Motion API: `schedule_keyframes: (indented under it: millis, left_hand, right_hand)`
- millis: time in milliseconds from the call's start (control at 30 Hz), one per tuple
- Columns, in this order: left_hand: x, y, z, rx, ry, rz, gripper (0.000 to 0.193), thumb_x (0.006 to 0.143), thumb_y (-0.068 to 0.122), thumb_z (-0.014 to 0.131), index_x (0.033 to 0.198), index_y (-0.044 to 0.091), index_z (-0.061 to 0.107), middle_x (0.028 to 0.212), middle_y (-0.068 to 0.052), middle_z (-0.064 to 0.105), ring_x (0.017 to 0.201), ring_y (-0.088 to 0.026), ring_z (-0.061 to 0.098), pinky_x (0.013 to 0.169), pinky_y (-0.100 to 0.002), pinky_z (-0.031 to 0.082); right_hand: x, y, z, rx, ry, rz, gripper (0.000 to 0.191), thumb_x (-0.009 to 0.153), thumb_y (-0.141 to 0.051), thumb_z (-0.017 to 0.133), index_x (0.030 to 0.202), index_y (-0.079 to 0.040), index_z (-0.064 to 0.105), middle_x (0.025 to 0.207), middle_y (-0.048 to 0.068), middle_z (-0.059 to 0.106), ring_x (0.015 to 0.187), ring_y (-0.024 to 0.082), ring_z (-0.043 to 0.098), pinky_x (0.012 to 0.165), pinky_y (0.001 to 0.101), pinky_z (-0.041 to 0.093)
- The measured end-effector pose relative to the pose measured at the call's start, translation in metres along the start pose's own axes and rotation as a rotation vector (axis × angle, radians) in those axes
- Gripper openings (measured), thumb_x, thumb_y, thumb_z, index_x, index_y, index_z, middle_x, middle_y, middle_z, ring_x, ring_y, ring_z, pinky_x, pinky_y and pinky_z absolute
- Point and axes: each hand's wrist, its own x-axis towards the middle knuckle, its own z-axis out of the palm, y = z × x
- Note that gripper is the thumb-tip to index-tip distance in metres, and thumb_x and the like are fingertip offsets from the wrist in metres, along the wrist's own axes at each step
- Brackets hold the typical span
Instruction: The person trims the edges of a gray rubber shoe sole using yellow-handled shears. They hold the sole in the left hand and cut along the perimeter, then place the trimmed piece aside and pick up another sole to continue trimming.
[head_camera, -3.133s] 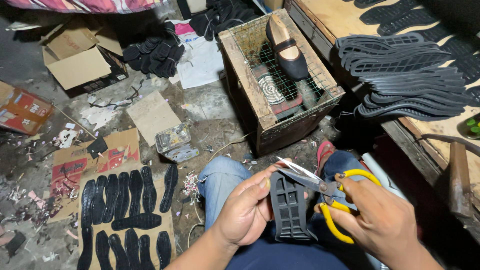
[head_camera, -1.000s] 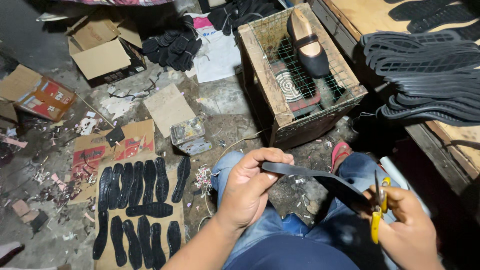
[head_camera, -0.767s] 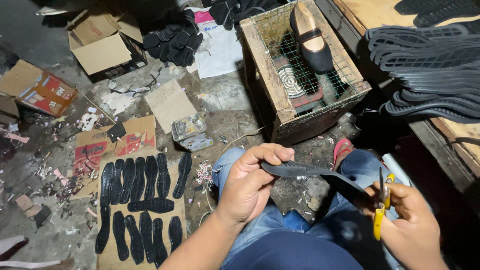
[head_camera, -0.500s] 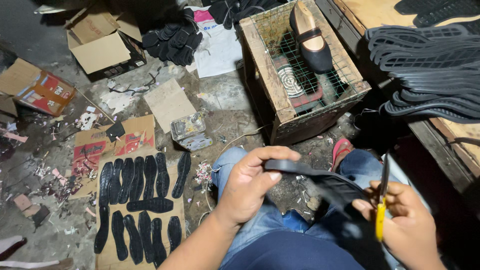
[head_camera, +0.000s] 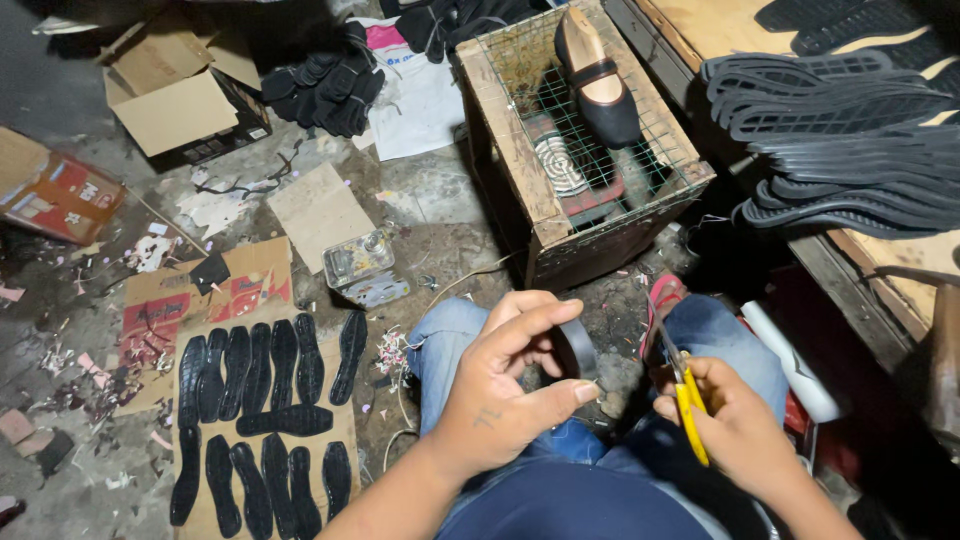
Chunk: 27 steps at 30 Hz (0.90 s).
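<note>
Now left hand (head_camera: 500, 400) pinching black sole (head_camera: 577, 350) turned edge-on, right hand (head_camera: 735, 425) gripping yellow-handled scissors (head_camera: 685, 395), lifted higher than before

The black rubber sole (head_camera: 576, 352) stood on edge between the knees, mostly hidden behind fingers; the yellow-handled scissors (head_camera: 686, 400) pointed up and away, blades nearly closed, just beside it.
</note>
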Motion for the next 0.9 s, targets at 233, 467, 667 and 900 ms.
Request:
schedule_keyframes:
  millis: [233,467,667,900]
  left_hand:
    - [0.002,0.002,0.006,0.226,0.006,0.103,0.057,0.084,0.001,0.081,0.138,0.008,0.064,0.136,-0.010,0.055,0.113,-0.016,0.057,0.095,-0.029,0.052]
    - [0.006,-0.023,0.041,0.467,-0.033,0.272,0.040,0.079,0.000,0.077,0.115,0.007,0.065,0.132,-0.012,0.055,0.118,-0.025,0.061,0.105,-0.034,0.052]
    - [0.009,-0.067,0.070,0.309,-0.391,0.266,0.030,0.083,0.005,0.087,0.109,0.007,0.072,0.125,-0.014,0.063,0.111,-0.026,0.068,0.094,-0.033,0.057]
    - [0.018,-0.125,0.074,0.270,-0.191,0.131,0.027,0.078,-0.002,0.079,0.104,0.002,0.072,0.124,-0.015,0.065,0.111,-0.022,0.068,0.096,-0.033,0.055]
  right_hand:
    - [-0.005,-0.004,0.000,0.232,-0.108,0.087,0.036,0.089,-0.016,0.069,0.119,0.000,0.059,0.104,0.014,0.077,0.088,0.020,0.073,0.079,0.0320,0.057]
    - [-0.018,-0.028,0.014,0.679,-0.181,0.211,0.044,0.094,-0.034,0.056,0.123,-0.002,0.061,0.087,0.019,0.075,0.070,0.025,0.072,0.064,0.0350,0.058]
    - [-0.020,-0.041,-0.009,0.631,0.240,-0.041,0.042,0.085,-0.007,0.073,0.125,-0.001,0.062,0.107,0.005,0.061,0.096,0.013,0.062,0.086,0.0298,0.053]
    - [-0.049,-0.036,-0.079,0.604,0.676,-0.266,0.043,0.083,0.001,0.070,0.124,-0.003,0.057,0.108,0.005,0.061,0.097,0.014,0.061,0.087,0.0304,0.052]
